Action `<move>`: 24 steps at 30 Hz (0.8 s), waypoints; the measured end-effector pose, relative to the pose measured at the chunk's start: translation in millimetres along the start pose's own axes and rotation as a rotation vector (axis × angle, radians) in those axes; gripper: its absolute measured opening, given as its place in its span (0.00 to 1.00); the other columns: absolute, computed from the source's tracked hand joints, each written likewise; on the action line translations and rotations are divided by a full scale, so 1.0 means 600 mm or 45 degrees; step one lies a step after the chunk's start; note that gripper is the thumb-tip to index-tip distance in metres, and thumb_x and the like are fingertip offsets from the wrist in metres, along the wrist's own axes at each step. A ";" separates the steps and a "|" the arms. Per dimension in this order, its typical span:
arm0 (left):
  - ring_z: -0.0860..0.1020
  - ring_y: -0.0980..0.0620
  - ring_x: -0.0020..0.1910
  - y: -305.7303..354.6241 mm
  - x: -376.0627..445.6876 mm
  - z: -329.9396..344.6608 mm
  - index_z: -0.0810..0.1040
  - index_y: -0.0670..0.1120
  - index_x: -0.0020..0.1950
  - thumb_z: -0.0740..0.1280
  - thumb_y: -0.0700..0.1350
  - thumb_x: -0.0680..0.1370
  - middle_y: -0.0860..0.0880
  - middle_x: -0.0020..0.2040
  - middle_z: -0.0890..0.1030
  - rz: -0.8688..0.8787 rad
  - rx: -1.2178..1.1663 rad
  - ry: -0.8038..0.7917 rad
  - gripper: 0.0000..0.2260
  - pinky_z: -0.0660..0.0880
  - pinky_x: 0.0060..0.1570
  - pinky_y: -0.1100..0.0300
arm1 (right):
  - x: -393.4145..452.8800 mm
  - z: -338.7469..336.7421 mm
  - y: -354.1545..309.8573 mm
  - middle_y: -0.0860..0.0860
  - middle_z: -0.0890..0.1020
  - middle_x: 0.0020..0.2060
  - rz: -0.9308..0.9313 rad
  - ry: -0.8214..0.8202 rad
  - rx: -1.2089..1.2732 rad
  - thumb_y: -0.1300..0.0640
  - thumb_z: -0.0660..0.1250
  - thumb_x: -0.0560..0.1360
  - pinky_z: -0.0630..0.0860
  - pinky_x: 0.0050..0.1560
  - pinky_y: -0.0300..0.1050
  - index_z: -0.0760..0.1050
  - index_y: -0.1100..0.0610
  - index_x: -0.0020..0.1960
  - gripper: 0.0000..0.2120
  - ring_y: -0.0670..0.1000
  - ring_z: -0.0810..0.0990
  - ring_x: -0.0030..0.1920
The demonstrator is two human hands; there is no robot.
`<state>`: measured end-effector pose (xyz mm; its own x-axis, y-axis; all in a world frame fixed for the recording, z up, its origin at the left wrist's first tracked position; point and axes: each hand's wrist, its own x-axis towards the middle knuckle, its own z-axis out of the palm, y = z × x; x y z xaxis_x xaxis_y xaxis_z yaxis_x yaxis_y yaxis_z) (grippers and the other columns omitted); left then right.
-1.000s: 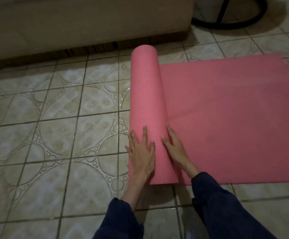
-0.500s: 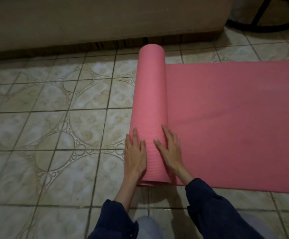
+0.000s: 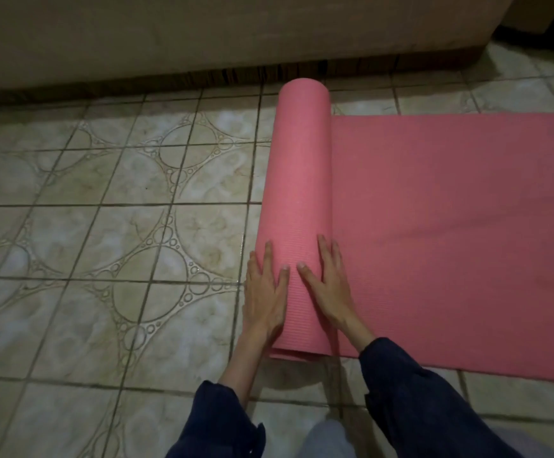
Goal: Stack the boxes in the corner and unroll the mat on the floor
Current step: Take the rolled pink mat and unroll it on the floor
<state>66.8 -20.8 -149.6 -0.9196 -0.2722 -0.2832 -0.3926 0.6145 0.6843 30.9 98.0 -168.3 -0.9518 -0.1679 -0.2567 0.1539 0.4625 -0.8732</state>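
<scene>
A pink mat [image 3: 450, 226] lies partly unrolled on the tiled floor, its flat part stretching to the right edge of view. The rolled part [image 3: 298, 180] stands as a thick cylinder running away from me, in the middle. My left hand [image 3: 265, 295] rests flat on the near left side of the roll with straight fingers. My right hand [image 3: 328, 289] presses flat on the roll's right side, where it meets the flat sheet. No boxes are in view.
A beige sofa [image 3: 203, 34] runs along the far side, its base close to the roll's far end. Patterned floor tiles [image 3: 120, 242] spread out to the left of the roll. A dark curved stand base [image 3: 533, 38] shows at the top right.
The roll has turned leftward under both hands, laying more flat mat to the right. Both hands stay flat on its near end.
</scene>
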 end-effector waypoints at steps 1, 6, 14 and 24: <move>0.46 0.52 0.78 -0.006 0.003 -0.008 0.41 0.60 0.76 0.47 0.57 0.81 0.49 0.79 0.45 -0.001 0.011 0.014 0.25 0.48 0.77 0.48 | 0.000 0.013 -0.008 0.50 0.44 0.78 -0.015 0.005 -0.036 0.43 0.60 0.77 0.45 0.74 0.49 0.45 0.43 0.76 0.34 0.49 0.43 0.77; 0.49 0.51 0.78 -0.035 0.014 -0.055 0.43 0.58 0.77 0.48 0.56 0.82 0.48 0.79 0.48 -0.056 0.002 0.058 0.24 0.48 0.75 0.51 | 0.006 0.050 -0.037 0.51 0.51 0.77 -0.181 0.044 -0.141 0.38 0.55 0.74 0.40 0.73 0.42 0.50 0.49 0.76 0.35 0.50 0.49 0.77; 0.51 0.48 0.78 -0.066 0.028 -0.098 0.41 0.62 0.76 0.52 0.64 0.77 0.47 0.79 0.50 -0.105 -0.003 0.021 0.31 0.53 0.75 0.46 | 0.015 0.102 -0.059 0.49 0.45 0.78 -0.068 -0.007 0.014 0.47 0.60 0.78 0.45 0.76 0.50 0.47 0.48 0.77 0.33 0.48 0.45 0.77; 0.60 0.40 0.74 -0.077 0.039 -0.104 0.38 0.66 0.73 0.63 0.76 0.58 0.45 0.77 0.53 -0.234 0.057 -0.035 0.52 0.62 0.70 0.39 | 0.031 0.071 -0.001 0.49 0.50 0.77 0.038 -0.034 -0.314 0.48 0.47 0.82 0.47 0.76 0.59 0.46 0.51 0.77 0.25 0.52 0.49 0.77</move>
<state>64.3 -101.9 -145.7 -0.8320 -0.3627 -0.4197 -0.5537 0.5886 0.5890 24.7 57.7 -190.1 -0.9400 -0.1720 -0.2947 0.1097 0.6654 -0.7384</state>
